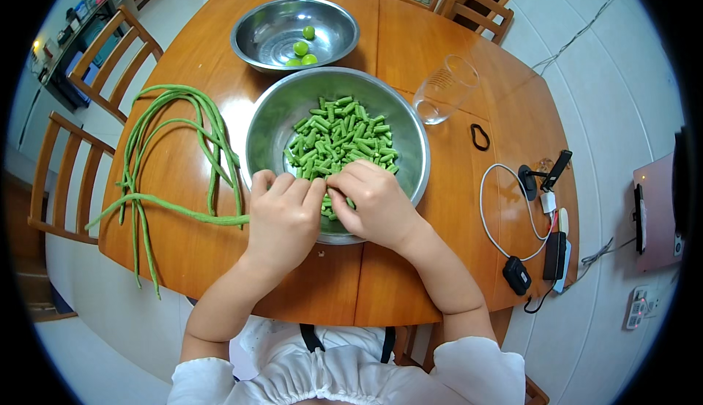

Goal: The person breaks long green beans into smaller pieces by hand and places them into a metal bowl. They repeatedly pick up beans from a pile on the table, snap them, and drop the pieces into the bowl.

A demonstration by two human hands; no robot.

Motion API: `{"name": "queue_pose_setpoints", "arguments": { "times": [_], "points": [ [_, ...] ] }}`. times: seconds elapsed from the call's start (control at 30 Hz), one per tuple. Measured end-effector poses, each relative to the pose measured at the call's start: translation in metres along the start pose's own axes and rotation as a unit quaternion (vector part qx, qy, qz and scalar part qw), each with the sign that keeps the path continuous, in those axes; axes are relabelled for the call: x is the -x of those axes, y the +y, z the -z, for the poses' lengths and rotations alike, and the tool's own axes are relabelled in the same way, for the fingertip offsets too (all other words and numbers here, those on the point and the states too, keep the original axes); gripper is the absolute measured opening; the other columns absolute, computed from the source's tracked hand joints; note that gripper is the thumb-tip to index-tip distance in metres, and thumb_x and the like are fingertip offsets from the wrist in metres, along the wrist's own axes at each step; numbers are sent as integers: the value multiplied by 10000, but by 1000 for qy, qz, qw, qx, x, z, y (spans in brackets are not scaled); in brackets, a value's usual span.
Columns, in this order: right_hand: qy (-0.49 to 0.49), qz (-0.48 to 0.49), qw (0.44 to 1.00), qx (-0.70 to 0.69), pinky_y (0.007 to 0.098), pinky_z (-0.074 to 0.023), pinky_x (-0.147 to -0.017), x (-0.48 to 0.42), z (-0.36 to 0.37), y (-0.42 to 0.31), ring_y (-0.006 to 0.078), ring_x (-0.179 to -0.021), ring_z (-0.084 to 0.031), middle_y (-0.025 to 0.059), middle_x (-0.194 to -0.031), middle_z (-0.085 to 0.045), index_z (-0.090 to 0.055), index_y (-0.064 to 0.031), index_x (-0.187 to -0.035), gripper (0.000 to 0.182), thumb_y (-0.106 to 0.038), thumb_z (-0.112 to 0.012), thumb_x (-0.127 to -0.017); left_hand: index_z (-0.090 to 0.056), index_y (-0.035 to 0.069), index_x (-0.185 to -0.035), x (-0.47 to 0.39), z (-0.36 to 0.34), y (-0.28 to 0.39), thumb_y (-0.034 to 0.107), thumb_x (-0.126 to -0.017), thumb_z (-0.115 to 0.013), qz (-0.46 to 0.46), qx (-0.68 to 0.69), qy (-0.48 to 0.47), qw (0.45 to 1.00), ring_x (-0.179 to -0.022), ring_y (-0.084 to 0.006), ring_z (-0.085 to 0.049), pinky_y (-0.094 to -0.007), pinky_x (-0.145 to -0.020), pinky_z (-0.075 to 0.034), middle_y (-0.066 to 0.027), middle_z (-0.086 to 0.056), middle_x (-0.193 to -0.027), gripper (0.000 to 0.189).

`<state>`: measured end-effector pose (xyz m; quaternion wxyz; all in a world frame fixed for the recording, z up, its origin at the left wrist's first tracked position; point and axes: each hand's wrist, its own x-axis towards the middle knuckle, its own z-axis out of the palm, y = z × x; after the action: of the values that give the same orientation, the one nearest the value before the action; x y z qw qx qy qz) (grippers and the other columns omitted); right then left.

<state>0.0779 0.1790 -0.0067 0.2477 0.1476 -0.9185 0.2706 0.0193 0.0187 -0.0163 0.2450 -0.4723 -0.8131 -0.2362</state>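
My left hand [288, 215] is closed around a long green bean [189, 213], whose free length trails left from my fist across the table. Fingertip to fingertip with it, my right hand [373, 202] pinches at the bean's end, which the fingers mostly hide. Both hands are over the near side of a large stainless steel basin [420, 147]. Many short cut pieces of green bean [346, 130] lie heaped inside it. To the left, several whole long beans [219, 130] rest in a looped bundle on the wooden table [324, 278].
Behind the basin stands a smaller steel bowl [241, 37] with several round green fruits [300, 48]. On the right are a drinking glass [446, 92], a black hair tie [480, 137], a white cable [489, 224], a black case [516, 276] and a small stand [528, 182]. Wooden chairs [71, 174] line the left.
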Motion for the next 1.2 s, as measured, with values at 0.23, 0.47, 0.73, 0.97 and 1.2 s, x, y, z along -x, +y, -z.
{"name": "queue_pose_setpoints", "arguments": {
  "times": [0.23,0.47,0.73,0.97,1.2],
  "points": [
    [-13,-53,998,8,398,-490,-613,7,-11,-3,315,-646,-576,141,-682,-577,-605,13,-753,68,-39,-646,-735,-654,62,-888,0,3,8,34,-696,-639,-26,-53,-48,997,-678,-211,-530,-378,-716,-388,-26,-519,-667,195],
    [-43,-247,937,-243,316,-440,-537,-4,5,-1,164,-562,-545,97,-611,-547,-634,47,-777,134,-84,-607,-784,-646,65,-881,-5,0,0,38,-750,-651,-19,35,48,998,-633,-189,-521,-359,-684,-363,-8,-542,-668,134],
    [-31,-350,666,-658,201,-347,-483,1,-3,5,55,-542,-431,-5,-646,-533,-655,53,-880,204,-109,-547,-938,-658,72,-909,-13,6,4,40,-756,-660,-82,-30,135,987,-609,-135,-531,-330,-673,-337,17,-603,-731,156],
    [-32,-279,912,-298,264,-491,-621,-6,27,18,95,-676,-603,75,-785,-696,-699,28,-895,160,-122,-675,-846,-666,69,-955,-15,6,-7,49,-769,-730,-39,62,102,992,-631,-158,-574,-324,-633,-385,-2,-641,-761,198],
    [-90,-251,889,-371,218,-461,-643,-4,17,14,56,-819,-546,5,-892,-607,-653,1,-946,97,-69,-660,-880,-656,59,-952,-13,0,-11,48,-827,-686,5,178,71,981,-638,-216,-582,-332,-619,-401,-38,-653,-782,129]
  ]
}}
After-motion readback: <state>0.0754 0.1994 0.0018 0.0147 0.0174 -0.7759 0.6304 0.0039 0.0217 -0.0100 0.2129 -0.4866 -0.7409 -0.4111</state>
